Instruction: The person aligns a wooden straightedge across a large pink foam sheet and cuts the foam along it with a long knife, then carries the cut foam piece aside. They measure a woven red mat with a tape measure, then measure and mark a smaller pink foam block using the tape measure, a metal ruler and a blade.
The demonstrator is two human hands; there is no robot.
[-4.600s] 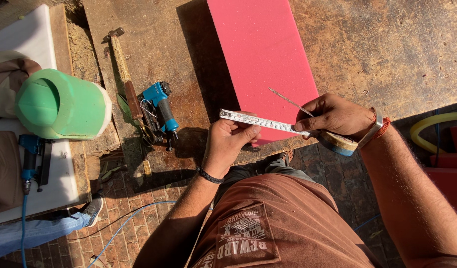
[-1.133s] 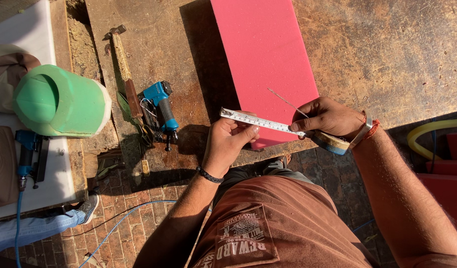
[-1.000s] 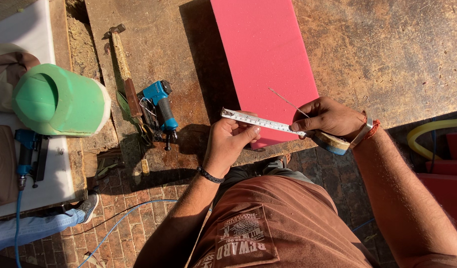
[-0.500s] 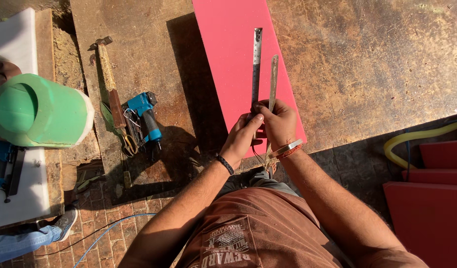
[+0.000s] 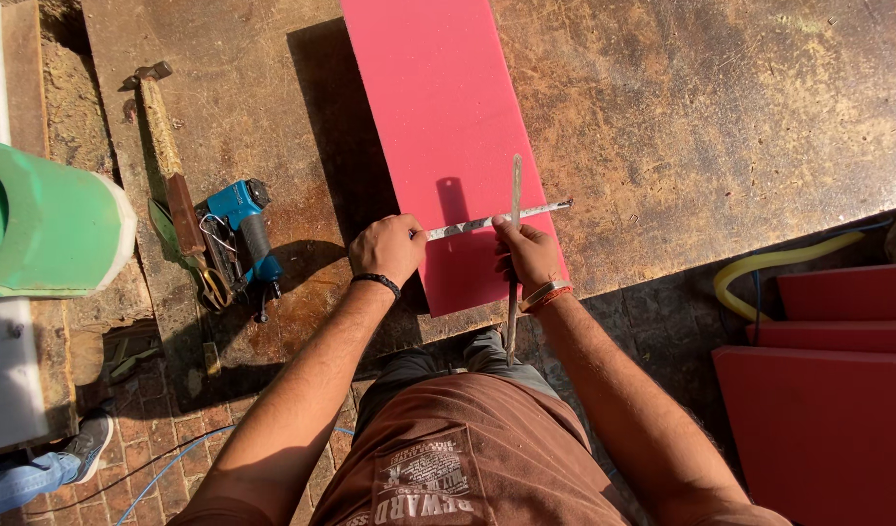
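Pink board (image 5: 438, 127) lies lengthwise on the worn wooden workbench (image 5: 721, 127). Across its near end, the left hand (image 5: 388, 249) pins a metal ruler (image 5: 497, 221) under curled fingers; the right hand (image 5: 529, 255) grips what looks like a second metal strip (image 5: 514, 195).

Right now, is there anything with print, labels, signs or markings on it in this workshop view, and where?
Metal ruler: thin grey strip with fine scale marks, lying across the pink board, pinned by the left hand and right hand.
Shirt print: pale block print on the brown shirt, bottom centre.
No packages, signs or screens.
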